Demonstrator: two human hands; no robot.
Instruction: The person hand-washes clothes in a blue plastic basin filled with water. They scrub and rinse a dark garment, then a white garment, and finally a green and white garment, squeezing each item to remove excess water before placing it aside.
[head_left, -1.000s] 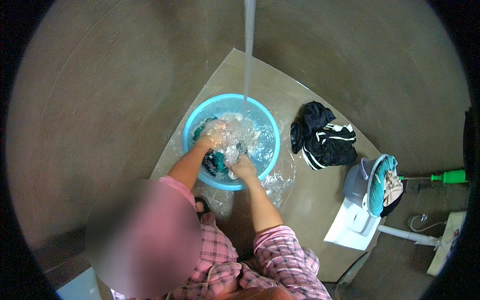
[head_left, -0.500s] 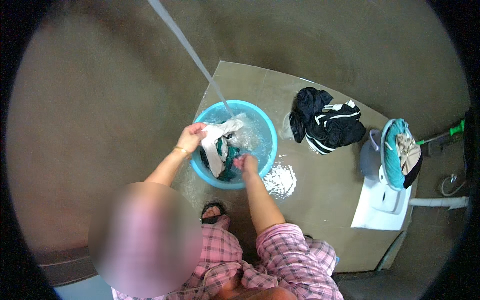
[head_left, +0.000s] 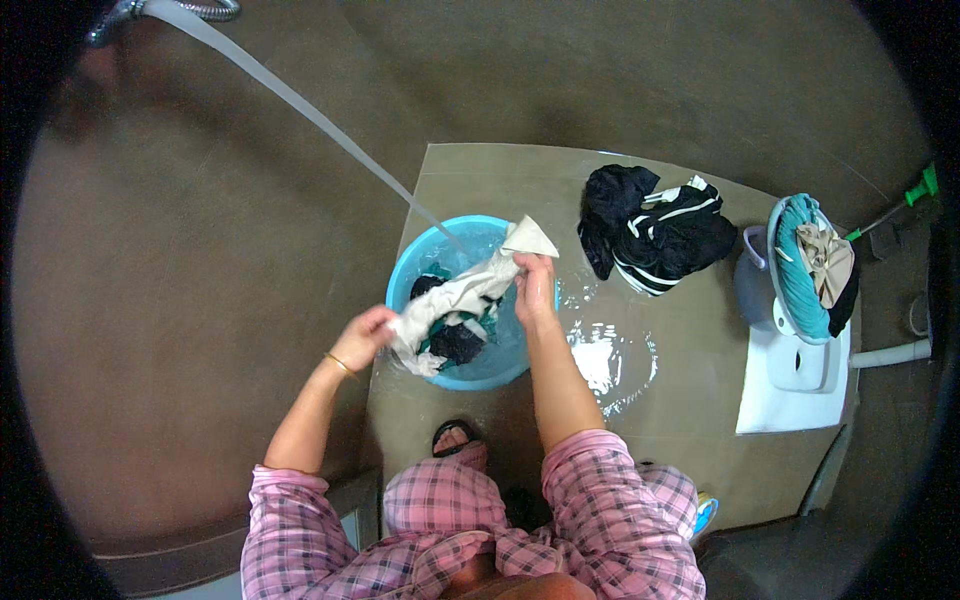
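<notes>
A white wet cloth [head_left: 465, 292] is stretched slantwise over a light-blue basin [head_left: 398, 285]. My left hand [head_left: 365, 338] pinches its lower left end near the basin's rim. At the far right side of the basin, my right hand [head_left: 537, 285] grips the cloth's other end, whose flat tip sticks up past the fingers. Under it, dark and green clothes [head_left: 457, 343] lie in the water, partly covered by the white cloth. A stream of water [head_left: 330, 135] runs down from the upper left into the basin.
A heap of black clothes with white stripes [head_left: 665, 228] lies on the wet tiled floor [head_left: 620, 400]. At the right, a grey bucket [head_left: 756, 292] filled with teal and beige cloth stands by a white squat toilet [head_left: 795, 385]. A metal tap [head_left: 125, 14] is at the upper left.
My right hand has come up out of the basin and taken hold of the white cloth. The cloth is now spread between both hands, and my left hand has moved lower.
</notes>
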